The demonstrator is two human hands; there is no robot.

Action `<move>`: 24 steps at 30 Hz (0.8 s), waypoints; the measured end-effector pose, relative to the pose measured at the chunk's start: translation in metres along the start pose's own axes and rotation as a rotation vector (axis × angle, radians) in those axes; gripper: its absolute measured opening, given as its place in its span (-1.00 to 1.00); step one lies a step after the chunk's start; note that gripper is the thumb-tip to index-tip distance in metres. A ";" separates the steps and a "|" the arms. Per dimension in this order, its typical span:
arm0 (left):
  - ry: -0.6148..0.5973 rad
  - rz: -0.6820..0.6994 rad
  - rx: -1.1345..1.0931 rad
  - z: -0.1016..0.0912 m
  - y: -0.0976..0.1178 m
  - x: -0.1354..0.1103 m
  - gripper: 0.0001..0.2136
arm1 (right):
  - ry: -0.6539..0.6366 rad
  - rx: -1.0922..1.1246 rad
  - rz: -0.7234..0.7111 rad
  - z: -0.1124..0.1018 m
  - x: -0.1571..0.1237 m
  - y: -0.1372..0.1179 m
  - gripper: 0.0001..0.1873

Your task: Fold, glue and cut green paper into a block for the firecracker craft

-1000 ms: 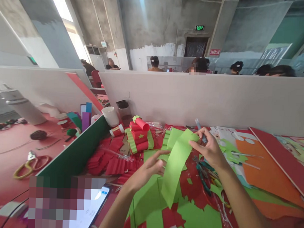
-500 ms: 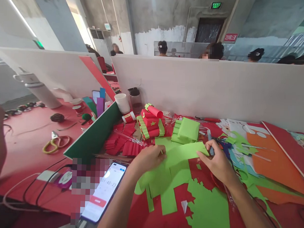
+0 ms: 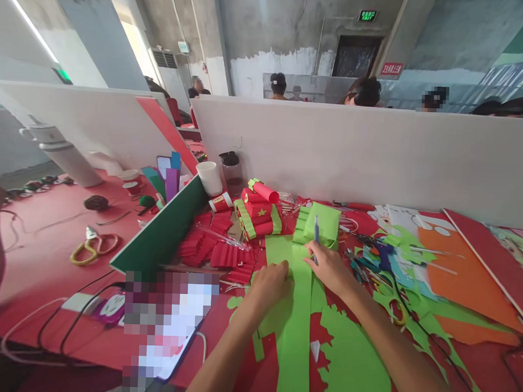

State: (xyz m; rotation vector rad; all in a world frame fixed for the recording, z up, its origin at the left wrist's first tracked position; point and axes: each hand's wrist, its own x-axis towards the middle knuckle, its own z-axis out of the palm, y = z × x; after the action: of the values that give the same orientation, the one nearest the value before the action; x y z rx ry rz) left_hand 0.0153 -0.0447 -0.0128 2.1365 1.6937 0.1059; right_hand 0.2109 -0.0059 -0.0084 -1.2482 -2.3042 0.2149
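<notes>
A long strip of green paper (image 3: 296, 334) runs toward me over other green sheets on the red tabletop. My left hand (image 3: 270, 285) has its fingers curled together at the strip's left edge, pressing on the paper. In my right hand (image 3: 328, 264) is a blue-grey pen (image 3: 316, 227), held upright near the strip's far end. The pen's tip is hidden by the fingers. Just beyond stands a green paper-wrapped block (image 3: 323, 221) with rolled green tubes. To its left is a red and green paper model (image 3: 260, 213) with a star.
Folded red paper pieces (image 3: 200, 245) lie by a green board (image 3: 166, 227). A phone (image 3: 177, 324) rests left of my forearm. At right are scissors (image 3: 397, 312), green offcuts and orange paper (image 3: 460, 271). A white partition (image 3: 331, 153) closes the back.
The green strip has turned from lying crosswise to lengthwise. My right hand has moved left with the pen and now holds it upright. My left hand has shifted slightly toward me.
</notes>
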 end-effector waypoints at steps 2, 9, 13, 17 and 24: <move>0.003 -0.005 0.001 0.006 -0.002 0.001 -0.90 | 0.046 0.013 -0.042 -0.001 -0.001 0.001 -0.89; 0.345 0.221 -0.169 -0.012 -0.001 -0.001 -0.69 | 0.046 0.572 0.150 -0.029 -0.018 -0.003 -0.61; 0.353 0.553 -0.180 -0.020 0.005 0.004 -0.70 | -0.088 0.831 0.210 -0.023 -0.018 -0.015 -0.57; 0.199 0.535 -0.203 -0.012 0.013 0.008 -0.73 | 0.012 0.933 0.324 -0.012 -0.011 -0.026 -0.68; 0.119 0.421 -0.166 -0.013 0.012 0.011 -0.66 | 0.136 0.971 0.368 -0.010 -0.009 -0.018 -0.67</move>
State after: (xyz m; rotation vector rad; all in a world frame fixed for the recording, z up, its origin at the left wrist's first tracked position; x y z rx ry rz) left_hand 0.0250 -0.0332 0.0015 2.3606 1.2177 0.4839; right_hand 0.2070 -0.0241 0.0035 -1.0631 -1.4690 1.1654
